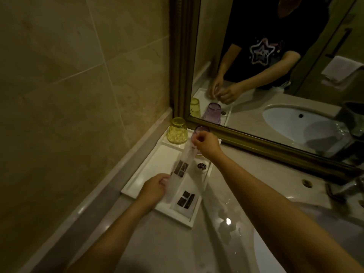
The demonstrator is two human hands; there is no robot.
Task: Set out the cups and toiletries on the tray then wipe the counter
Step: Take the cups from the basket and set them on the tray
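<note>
A white tray (149, 166) lies on the counter in the corner by the wall and mirror. A yellow cup (176, 131) stands upside down at its far end. A purple cup (200, 130) beside it is mostly hidden behind my right hand (206, 144). Both hands hold one long white toiletry packet (180, 168) with a dark label just above the tray: my right hand pinches its far end, my left hand (154, 189) its near end. A second white packet (185, 200) lies flat on the tray's near right part. A small round item (201, 166) sits by the tray's right rim.
A gold-framed mirror (256, 138) runs along the back. The sink basin (275, 251) is at the lower right, with a dark faucet (342, 189) behind it. The beige counter (177, 243) shows water drops near the basin. A tiled wall stands to the left.
</note>
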